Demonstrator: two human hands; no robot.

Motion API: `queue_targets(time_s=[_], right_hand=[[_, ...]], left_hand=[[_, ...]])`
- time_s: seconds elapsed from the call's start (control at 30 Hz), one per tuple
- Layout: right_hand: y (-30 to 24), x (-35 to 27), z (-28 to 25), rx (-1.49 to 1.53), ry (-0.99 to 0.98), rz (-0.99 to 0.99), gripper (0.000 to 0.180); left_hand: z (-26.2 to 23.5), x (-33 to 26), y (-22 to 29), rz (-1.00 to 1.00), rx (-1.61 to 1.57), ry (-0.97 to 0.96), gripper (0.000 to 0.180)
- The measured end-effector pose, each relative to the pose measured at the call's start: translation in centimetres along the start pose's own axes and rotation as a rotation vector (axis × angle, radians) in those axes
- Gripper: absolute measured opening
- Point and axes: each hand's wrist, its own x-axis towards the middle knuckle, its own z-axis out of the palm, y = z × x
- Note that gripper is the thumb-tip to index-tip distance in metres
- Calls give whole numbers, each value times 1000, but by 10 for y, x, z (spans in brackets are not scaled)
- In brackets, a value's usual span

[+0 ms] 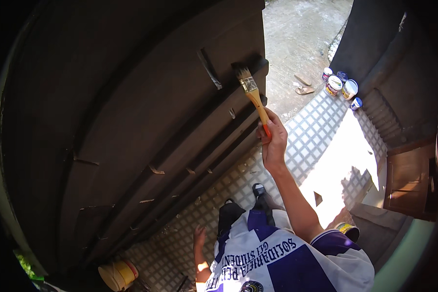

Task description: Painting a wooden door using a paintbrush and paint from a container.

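My right hand (pixel 273 143) is closed around the wooden handle of a flat paintbrush (pixel 253 91), whose lower end is orange-red. Its dark bristles touch a large dark panelled door (pixel 146 126) near the door's edge. Pale scraped streaks (pixel 209 69) and short light marks show on the panels and along the ridges. Low at my side, next to the door's lower part, hangs my left hand (pixel 199 237). It looks loosely open with nothing in it, though it is small in view.
Several paint tubs (pixel 334 86) stand in the doorway at the far right, near a pair of sandals (pixel 304 90). A yellowish round container (pixel 117 275) is at lower left, another tin (pixel 348 230) behind my right arm. Patterned tiles (pixel 309 121) cover the floor; a brown wooden cabinet (pixel 409 181) stands right.
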Motion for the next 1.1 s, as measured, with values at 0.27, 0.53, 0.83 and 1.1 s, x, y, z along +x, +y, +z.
queue_targets(time_s=[0.27, 0.53, 0.83, 1.1], right_hand=[[0, 4, 72, -497, 61, -407, 29], [24, -3, 31, -556, 213, -410, 28], [56, -54, -73, -390, 343, 167, 42], [84, -59, -137, -647, 165, 628, 47]], left_hand=[[4, -1, -68, -63, -3, -54, 66], [15, -4, -79, -118, -108, -27, 45], [39, 3, -82, -5, 60, -22, 34], [46, 8, -83, -95, -14, -43, 43]])
